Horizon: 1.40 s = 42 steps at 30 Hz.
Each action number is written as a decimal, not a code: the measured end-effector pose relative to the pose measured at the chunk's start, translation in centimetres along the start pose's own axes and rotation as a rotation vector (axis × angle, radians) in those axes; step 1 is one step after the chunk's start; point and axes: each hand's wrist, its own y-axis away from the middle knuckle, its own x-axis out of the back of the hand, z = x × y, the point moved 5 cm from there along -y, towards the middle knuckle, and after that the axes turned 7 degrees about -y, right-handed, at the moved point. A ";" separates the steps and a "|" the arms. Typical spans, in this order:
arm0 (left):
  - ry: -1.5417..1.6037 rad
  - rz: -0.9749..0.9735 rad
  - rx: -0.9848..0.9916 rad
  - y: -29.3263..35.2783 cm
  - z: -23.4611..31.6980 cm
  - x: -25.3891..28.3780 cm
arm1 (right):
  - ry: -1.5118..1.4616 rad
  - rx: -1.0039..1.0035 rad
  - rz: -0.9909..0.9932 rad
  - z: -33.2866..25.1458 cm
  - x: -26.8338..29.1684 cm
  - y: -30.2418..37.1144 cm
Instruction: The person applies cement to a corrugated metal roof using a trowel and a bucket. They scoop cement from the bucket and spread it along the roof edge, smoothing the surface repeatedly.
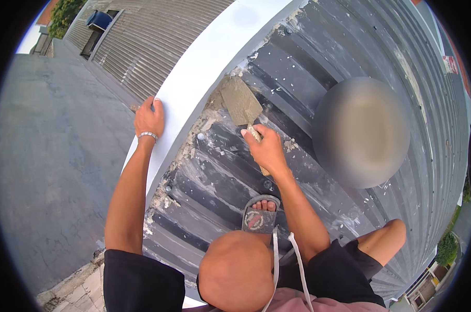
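Observation:
My right hand (266, 151) grips the wooden handle of a trowel (240, 101), whose flat blade, coated in grey mortar, lies against the seam where a white parapet wall (204, 67) meets a corrugated metal roof (298, 67). My left hand (149, 118), with a metal bracelet at the wrist, rests flat on the top of the white wall, fingers spread. Crumbs of mortar lie along the seam. My knee (235, 270) and a sandalled foot (260, 214) rest on the roof sheets below the hands.
A grey concrete surface (53, 156) lies far below to the left of the wall. Another corrugated roof (147, 41) with a blue tank (98, 20) sits at the top left. A blurred round shape (361, 132) covers part of the roof at right.

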 end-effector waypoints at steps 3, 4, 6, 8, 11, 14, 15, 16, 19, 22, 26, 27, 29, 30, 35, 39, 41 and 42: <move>-0.020 0.034 -0.035 -0.2 -0.2 -0.1 | -0.142 -0.112 -0.054 0.9 -0.1 0.2; -0.030 0.047 -0.043 -0.3 -0.4 -0.2 | -0.171 -0.140 -0.057 1.1 0.0 0.2; -0.046 0.070 -0.058 -0.6 -0.6 -0.5 | -0.249 -0.186 -0.034 1.6 0.7 1.0; -0.037 0.079 -0.061 -0.3 -0.5 -0.3 | -0.359 -0.207 0.020 2.2 1.0 2.6; -0.053 0.057 -0.053 -0.1 -0.8 0.2 | -0.449 0.067 0.185 2.7 1.0 5.6; -0.044 0.049 -0.054 -0.3 -0.6 0.0 | -0.401 0.314 0.309 3.9 0.8 8.2; -0.039 0.053 -0.056 -0.3 -0.6 -0.1 | -0.382 0.414 0.360 4.5 0.5 9.0; -0.055 0.064 -0.050 -0.2 -1.1 0.1 | -0.492 0.347 0.338 4.0 -0.7 9.8; -0.047 0.119 -0.066 -0.7 -0.6 0.1 | -0.325 0.219 0.225 4.7 -3.8 9.5; -0.006 0.117 -0.075 -0.2 -1.0 -0.2 | -0.158 0.268 0.105 1.7 -6.2 8.7; -0.012 0.021 -0.085 -0.8 -0.5 -0.7 | -0.203 0.220 0.084 0.7 -4.6 9.2; -0.016 0.018 -0.095 -1.2 -0.4 -1.1 | -0.213 0.190 0.071 0.9 -4.0 9.8; -0.053 0.160 -0.131 -2.2 -3.0 -2.1 | -0.209 0.168 0.049 0.5 -1.5 9.7; -0.007 0.165 -0.155 -2.0 -3.0 -2.9 | -0.192 0.157 0.041 0.1 0.0 9.9; -0.013 0.036 -0.144 -1.8 -4.1 -1.1 | 0.038 0.107 -0.051 -7.2 10.7 12.6; 0.054 0.094 -0.163 -1.8 -2.7 -1.9 | 0.444 0.016 0.185 -11.5 23.8 15.9; 0.051 0.082 -0.173 -2.1 -2.6 -2.5 | 0.610 -0.168 0.323 -12.1 28.9 16.1; 0.051 0.075 -0.179 -2.1 -2.2 -2.8 | 0.712 -0.184 0.345 -12.0 30.9 15.9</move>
